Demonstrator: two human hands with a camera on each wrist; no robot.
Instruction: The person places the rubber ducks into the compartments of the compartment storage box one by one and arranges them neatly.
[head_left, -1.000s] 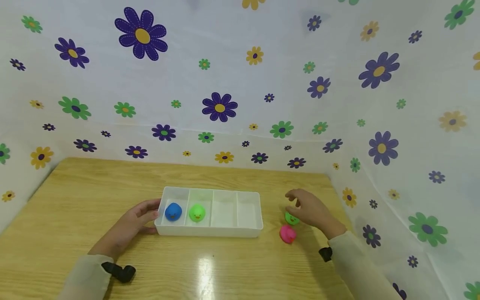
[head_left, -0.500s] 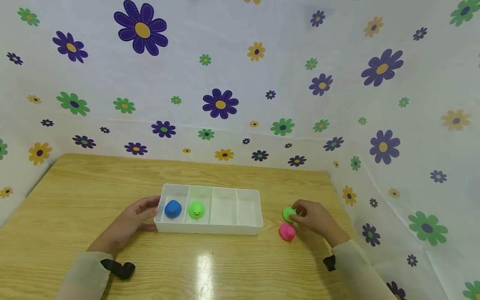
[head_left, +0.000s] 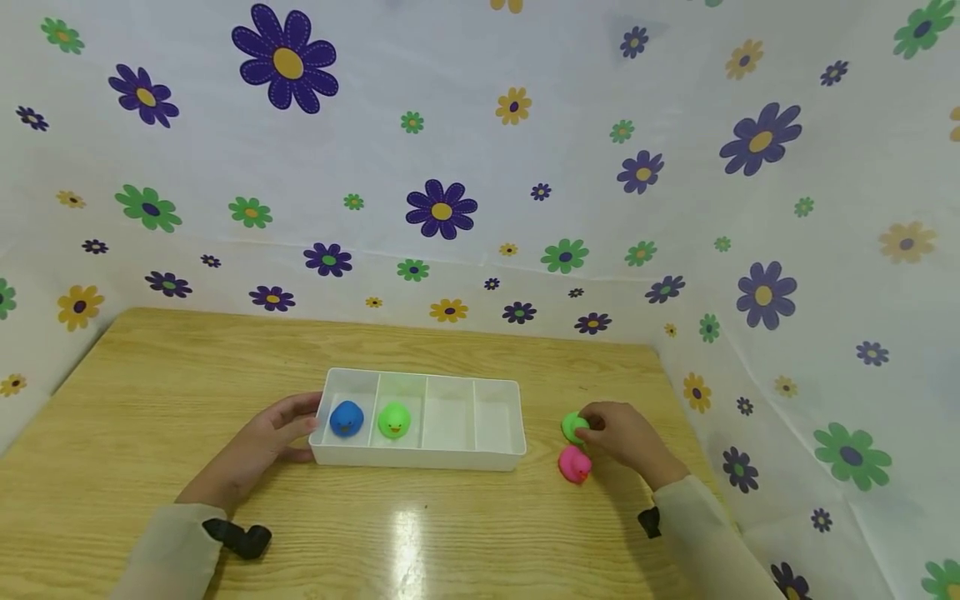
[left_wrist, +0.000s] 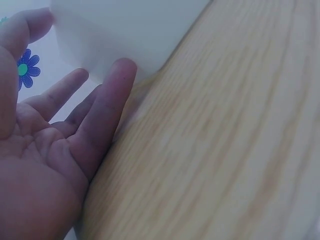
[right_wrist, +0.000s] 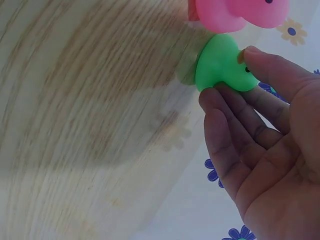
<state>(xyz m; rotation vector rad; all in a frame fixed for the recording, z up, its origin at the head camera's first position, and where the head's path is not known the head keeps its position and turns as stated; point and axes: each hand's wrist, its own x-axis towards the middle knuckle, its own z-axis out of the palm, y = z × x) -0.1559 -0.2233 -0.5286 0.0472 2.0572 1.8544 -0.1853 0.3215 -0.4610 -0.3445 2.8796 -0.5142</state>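
At the left end of a white four-part tray (head_left: 416, 458), my left hand (head_left: 266, 433) rests its fingertips on the outer wall. The left wrist view shows those fingers (left_wrist: 102, 112) fairly straight against the tray (left_wrist: 125, 35). A blue rubber duck (head_left: 347, 419) sits in the leftmost compartment, a green one (head_left: 394, 420) in the compartment beside it. Right of the tray, my right hand (head_left: 626, 433) pinches another green rubber duck (right_wrist: 217, 65) between thumb and fingers, low at the table. A pink rubber duck (head_left: 574, 464) lies close by it, nearer to me.
The tray's two right compartments (head_left: 498, 417) hold nothing. Under everything is a wood-grain table (head_left: 300, 533). A white flowered cloth (head_left: 487, 167) hangs behind the table and along its right side.
My right hand has come down onto the green duck and now pinches it; the duck has shifted slightly left and away from me. The left hand and the tray stay in place.
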